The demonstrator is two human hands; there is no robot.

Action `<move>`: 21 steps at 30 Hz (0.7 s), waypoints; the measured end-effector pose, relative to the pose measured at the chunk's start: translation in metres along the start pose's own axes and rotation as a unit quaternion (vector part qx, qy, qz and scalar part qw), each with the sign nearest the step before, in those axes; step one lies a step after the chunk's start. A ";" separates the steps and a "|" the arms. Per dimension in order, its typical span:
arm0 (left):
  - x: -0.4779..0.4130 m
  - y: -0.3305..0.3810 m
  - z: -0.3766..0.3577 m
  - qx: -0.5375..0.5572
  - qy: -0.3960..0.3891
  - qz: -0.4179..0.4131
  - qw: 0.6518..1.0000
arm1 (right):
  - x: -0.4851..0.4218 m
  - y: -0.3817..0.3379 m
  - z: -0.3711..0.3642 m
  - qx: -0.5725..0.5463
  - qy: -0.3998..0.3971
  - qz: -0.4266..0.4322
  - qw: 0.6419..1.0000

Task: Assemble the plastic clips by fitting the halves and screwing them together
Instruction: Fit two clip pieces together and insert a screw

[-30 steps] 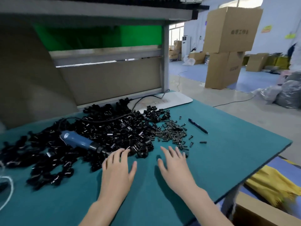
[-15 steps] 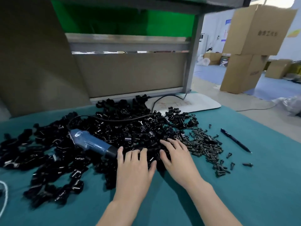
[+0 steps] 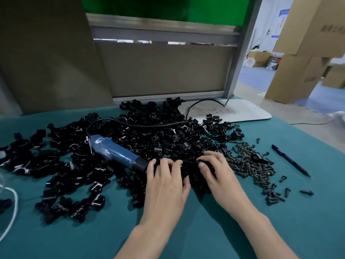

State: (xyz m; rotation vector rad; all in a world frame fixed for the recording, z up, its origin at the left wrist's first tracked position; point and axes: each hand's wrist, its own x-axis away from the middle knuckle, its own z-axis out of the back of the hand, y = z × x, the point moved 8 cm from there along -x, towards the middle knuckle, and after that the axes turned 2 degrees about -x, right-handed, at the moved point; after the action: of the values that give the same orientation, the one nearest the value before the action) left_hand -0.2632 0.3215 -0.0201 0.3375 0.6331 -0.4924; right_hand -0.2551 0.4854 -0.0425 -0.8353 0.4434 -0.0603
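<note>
A wide heap of black plastic clip halves covers the middle and left of the green table mat. A pile of dark screws lies to its right. A blue electric screwdriver rests on the heap, its tip pointing at my left hand. My left hand lies palm down on the near edge of the heap, fingers bent into the clips. My right hand is beside it with curled fingers among the clips. Whether either hand holds a piece is hidden.
A black pen lies right of the screws. A white board sits at the back right, with the screwdriver's black cable crossing it. A brown panel walls the back. Cardboard boxes stand beyond the table. A white cord lies far left.
Both hands moved forward from the bare mat onto the clip heap and their fingers curled into it. The camera came closer and turned left.
</note>
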 end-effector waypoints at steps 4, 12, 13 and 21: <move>0.000 -0.001 0.004 0.028 0.015 -0.001 0.999 | 0.001 0.003 0.020 -0.167 0.096 -0.057 0.980; -0.001 -0.005 0.010 0.134 0.001 0.031 0.991 | 0.000 0.003 0.016 -0.117 0.071 -0.043 0.990; 0.000 -0.010 0.014 0.185 0.015 0.053 0.981 | 0.000 0.003 0.011 -0.090 0.047 -0.037 0.994; 0.009 -0.091 0.052 0.344 0.154 0.224 0.899 | 0.004 -0.007 0.006 -0.011 0.007 0.005 1.000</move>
State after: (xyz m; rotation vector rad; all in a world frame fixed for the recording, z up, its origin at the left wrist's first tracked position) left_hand -0.2804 0.2199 0.0006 1.2262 0.6438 -0.1998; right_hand -0.2481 0.4840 -0.0356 -0.8543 0.4614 -0.0519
